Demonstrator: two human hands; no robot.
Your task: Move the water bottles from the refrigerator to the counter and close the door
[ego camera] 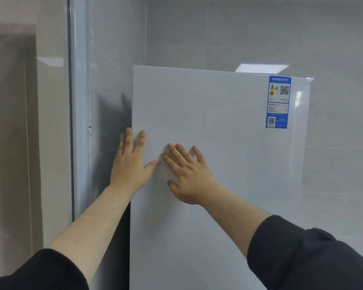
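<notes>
Head view: both hands lie flat against the white refrigerator door (pixel 218 143), which fits the closing part of the task rather than the carrying part. The left hand (pixel 131 164) is spread open with its palm on the door's left edge, fingers pointing up and the outer ones reaching past the edge toward the tiled wall (pixel 109 101) just beside it; it grips nothing. The right hand (pixel 187 174) is likewise open and empty, palm down on the door panel just to the right of the left hand, its forefinger nearly touching the left thumb. Pressing with flat palms near that edge probably gives the firmest push to seat the door, and the door looks shut or very nearly so, since no gap or interior shows. A blue label (pixel 278 102) sits well up and to the right of the right hand. No water bottles and no counter are in view, so whether the bottles have been moved cannot be told here; both dark sleeves (pixel 312 258) are pushed back from the wrists
</notes>
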